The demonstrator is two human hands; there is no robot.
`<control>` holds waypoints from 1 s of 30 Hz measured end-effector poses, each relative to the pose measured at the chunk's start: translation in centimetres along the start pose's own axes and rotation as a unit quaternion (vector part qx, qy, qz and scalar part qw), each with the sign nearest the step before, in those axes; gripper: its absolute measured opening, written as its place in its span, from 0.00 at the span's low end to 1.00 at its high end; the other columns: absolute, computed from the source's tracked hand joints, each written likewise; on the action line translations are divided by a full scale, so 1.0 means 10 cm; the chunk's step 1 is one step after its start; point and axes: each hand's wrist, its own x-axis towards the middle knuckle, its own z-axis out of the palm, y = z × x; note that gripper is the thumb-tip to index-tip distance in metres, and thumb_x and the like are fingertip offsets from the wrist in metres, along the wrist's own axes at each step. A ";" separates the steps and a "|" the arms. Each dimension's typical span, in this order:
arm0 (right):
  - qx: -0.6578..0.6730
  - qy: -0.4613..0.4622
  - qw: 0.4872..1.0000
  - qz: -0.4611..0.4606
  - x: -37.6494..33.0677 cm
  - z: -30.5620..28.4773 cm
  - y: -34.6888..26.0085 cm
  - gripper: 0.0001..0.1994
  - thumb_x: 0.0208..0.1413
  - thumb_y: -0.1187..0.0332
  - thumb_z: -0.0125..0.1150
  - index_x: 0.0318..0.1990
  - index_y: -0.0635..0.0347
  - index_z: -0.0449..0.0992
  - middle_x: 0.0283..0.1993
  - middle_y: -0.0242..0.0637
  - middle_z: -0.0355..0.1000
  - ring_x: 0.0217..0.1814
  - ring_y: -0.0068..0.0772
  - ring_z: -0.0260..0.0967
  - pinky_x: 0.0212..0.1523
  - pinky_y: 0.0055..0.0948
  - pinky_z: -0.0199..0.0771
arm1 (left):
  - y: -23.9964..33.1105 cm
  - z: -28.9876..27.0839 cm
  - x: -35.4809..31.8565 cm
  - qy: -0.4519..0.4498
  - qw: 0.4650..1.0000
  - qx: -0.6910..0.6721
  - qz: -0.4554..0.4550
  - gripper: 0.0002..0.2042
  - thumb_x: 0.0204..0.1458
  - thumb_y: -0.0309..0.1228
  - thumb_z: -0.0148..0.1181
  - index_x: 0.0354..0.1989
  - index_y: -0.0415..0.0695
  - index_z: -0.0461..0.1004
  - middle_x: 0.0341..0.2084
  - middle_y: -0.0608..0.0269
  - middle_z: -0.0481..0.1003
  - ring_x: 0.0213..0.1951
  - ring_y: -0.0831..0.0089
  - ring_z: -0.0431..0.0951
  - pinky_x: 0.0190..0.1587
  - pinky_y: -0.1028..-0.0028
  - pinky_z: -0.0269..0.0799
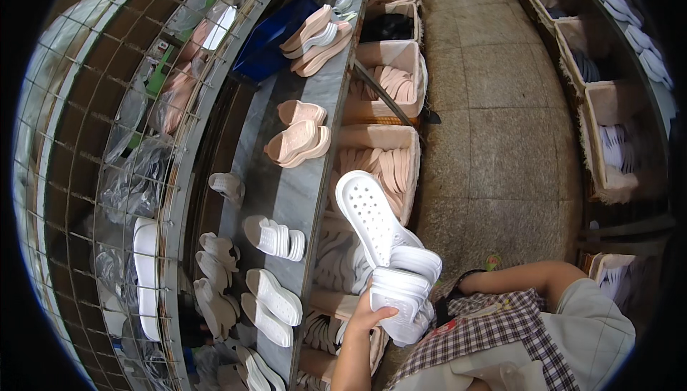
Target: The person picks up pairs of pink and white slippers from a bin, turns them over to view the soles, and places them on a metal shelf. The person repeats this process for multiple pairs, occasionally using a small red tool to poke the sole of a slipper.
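My left hand is closed on a bundle of white shoe soles, its thumb lying across the near end. One perforated sole sticks out of the bundle, pointing away from me; the others are stacked with their rounded ends together. My right forearm comes in from the right with a dark band at the wrist. Its hand is hidden behind the soles and the checked apron, so its fingers do not show. Left of the bundle, pairs of white soles lie on a grey shelf.
Pink soles and a blue bin stand farther along the shelf. Baskets of soles line the shelf's foot, with more baskets across the tiled aisle. A wire mesh runs along the left.
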 end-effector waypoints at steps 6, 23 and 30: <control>-0.019 0.011 1.000 0.020 -0.34 -0.30 -0.22 0.17 0.45 0.72 0.56 0.46 0.60 0.76 0.46 0.48 0.73 0.51 0.48 0.70 0.49 0.40 0.69 | 0.00 -0.01 -0.01 0.006 0.998 0.052 0.042 0.37 0.36 0.32 0.70 0.56 0.33 0.60 0.54 0.55 0.59 0.58 0.65 0.58 0.60 0.68 0.53; 0.375 0.609 0.650 -0.259 -2.20 -2.17 -0.63 0.10 0.57 0.67 0.49 0.32 0.64 0.72 0.26 0.32 0.67 0.28 0.26 0.63 0.32 0.28 0.65 | 0.19 0.26 -0.09 -0.049 0.990 0.129 0.043 0.34 0.36 0.39 0.70 0.53 0.35 0.67 0.56 0.50 0.56 0.61 0.55 0.52 0.62 0.63 0.46; 0.125 0.690 0.654 -0.283 -1.98 -2.29 -0.76 0.05 0.50 0.69 0.59 0.31 0.60 0.75 0.26 0.35 0.70 0.33 0.36 0.65 0.36 0.32 0.63 | 0.26 0.32 -0.09 -0.078 0.970 0.201 0.108 0.35 0.36 0.38 0.70 0.55 0.35 0.66 0.57 0.50 0.55 0.61 0.55 0.52 0.62 0.63 0.45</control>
